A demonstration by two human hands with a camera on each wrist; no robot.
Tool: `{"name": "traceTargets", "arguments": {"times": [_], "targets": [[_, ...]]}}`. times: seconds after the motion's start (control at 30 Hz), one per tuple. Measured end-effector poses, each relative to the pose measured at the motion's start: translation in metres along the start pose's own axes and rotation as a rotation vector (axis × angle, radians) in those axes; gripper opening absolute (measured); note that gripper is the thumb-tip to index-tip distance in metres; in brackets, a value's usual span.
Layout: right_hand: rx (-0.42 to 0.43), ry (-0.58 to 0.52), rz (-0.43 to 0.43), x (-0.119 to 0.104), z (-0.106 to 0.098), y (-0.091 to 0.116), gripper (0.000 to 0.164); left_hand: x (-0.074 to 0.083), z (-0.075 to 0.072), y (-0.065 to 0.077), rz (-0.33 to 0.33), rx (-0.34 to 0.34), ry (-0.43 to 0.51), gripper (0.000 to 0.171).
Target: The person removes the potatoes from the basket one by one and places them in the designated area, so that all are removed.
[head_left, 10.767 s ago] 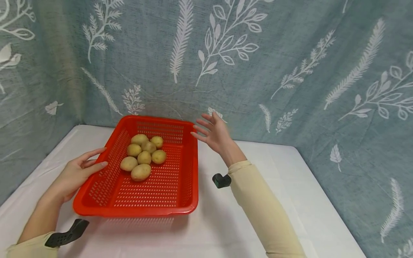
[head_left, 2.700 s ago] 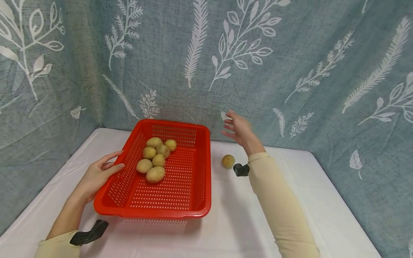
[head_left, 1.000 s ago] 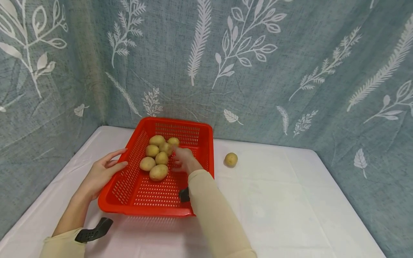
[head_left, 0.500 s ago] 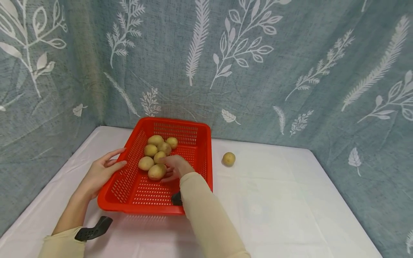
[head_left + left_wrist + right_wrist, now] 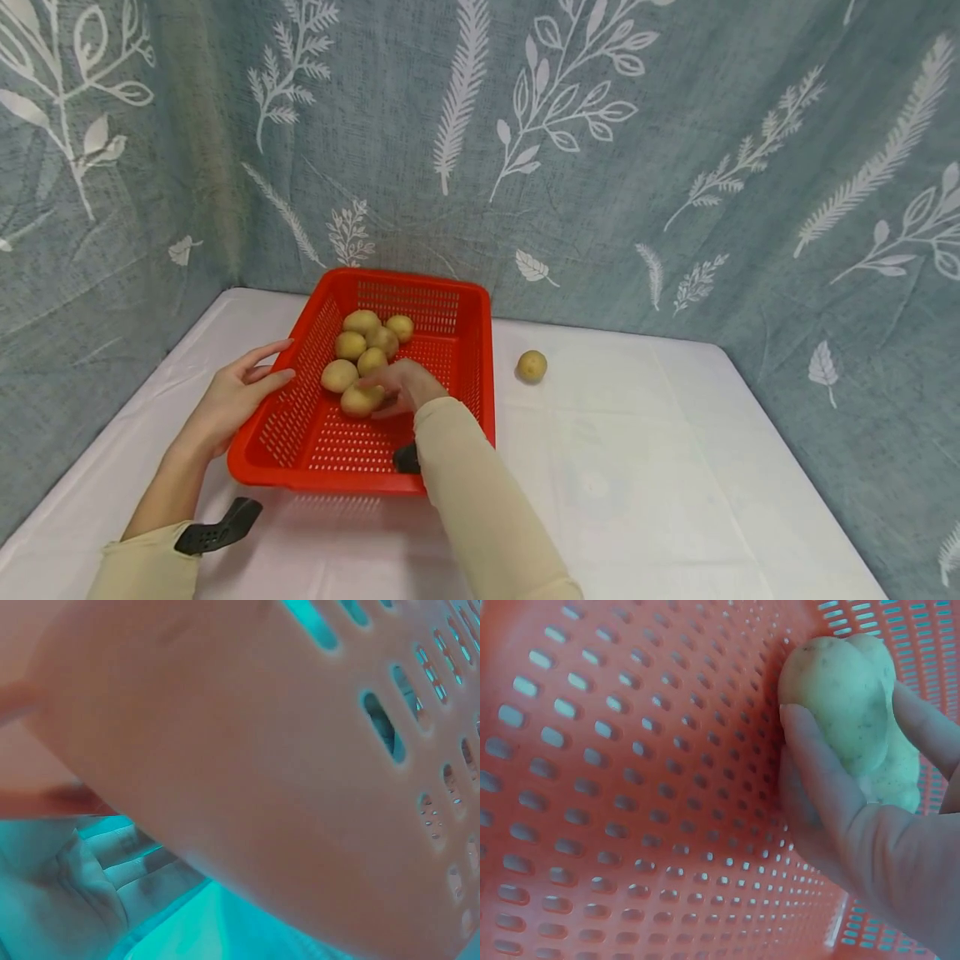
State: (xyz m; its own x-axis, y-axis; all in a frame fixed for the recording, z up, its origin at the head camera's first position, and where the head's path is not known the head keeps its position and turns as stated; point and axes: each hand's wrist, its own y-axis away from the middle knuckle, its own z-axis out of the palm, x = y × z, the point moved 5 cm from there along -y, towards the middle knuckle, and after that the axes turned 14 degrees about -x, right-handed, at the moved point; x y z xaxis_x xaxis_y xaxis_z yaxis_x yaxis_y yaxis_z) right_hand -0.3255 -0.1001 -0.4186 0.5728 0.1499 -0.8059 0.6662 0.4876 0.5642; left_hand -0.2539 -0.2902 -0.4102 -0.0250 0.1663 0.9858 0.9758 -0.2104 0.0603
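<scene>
Right hand (image 5: 408, 386) around one potato (image 5: 359, 402), left hand (image 5: 234, 402) on red basket (image 5: 330, 479).

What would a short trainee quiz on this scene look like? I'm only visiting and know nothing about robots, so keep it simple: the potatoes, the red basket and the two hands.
1. Count: how many potatoes are inside the red basket?
2. True or false: the right hand reaches into the red basket while the left hand touches its side.
3. Choose: in the head view, where is the lone potato?
A) In the left hand
B) On the white table, right of the basket
C) On the table, left of the basket

Key: 1. Seven. 2. True. 3. B.
</scene>
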Motion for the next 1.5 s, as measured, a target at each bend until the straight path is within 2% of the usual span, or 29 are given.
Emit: {"name": "traceTargets", "arguments": {"times": [0.23, 0.4, 0.57, 0.7, 0.87, 1.0, 1.3, 1.5], "targets": [[-0.041, 0.114, 0.007, -0.002, 0.0, -0.001, 0.033, 0.001, -0.002, 0.0, 0.001, 0.005, 0.002, 0.064], [-0.101, 0.254, 0.008, -0.003, 0.004, -0.007, 0.034, 0.001, -0.002, -0.001, 0.005, 0.003, 0.018, 0.063], [-0.129, 0.309, -0.008, -0.003, 0.005, -0.009, 0.03, 0.001, -0.001, 0.0, 0.008, 0.004, 0.02, 0.062], [-0.14, 0.322, -0.032, -0.005, 0.004, -0.007, 0.022, 0.002, -0.001, 0.001, 0.007, 0.006, 0.014, 0.062], [-0.14, 0.284, -0.086, -0.009, 0.0, -0.003, 0.015, 0.003, -0.001, 0.001, 0.008, 0.005, 0.017, 0.062], [-0.126, 0.298, -0.11, -0.015, -0.006, 0.0, 0.017, 0.003, -0.001, 0.0, 0.004, -0.001, 0.027, 0.062], [-0.186, 0.308, -0.169, -0.039, -0.019, 0.012, 0.037, 0.002, -0.001, 0.0, -0.003, -0.005, 0.026, 0.062], [-0.209, 0.208, -0.221, -0.05, -0.031, 0.017, 0.043, 0.001, -0.001, -0.001, -0.006, -0.002, 0.016, 0.064]]}}
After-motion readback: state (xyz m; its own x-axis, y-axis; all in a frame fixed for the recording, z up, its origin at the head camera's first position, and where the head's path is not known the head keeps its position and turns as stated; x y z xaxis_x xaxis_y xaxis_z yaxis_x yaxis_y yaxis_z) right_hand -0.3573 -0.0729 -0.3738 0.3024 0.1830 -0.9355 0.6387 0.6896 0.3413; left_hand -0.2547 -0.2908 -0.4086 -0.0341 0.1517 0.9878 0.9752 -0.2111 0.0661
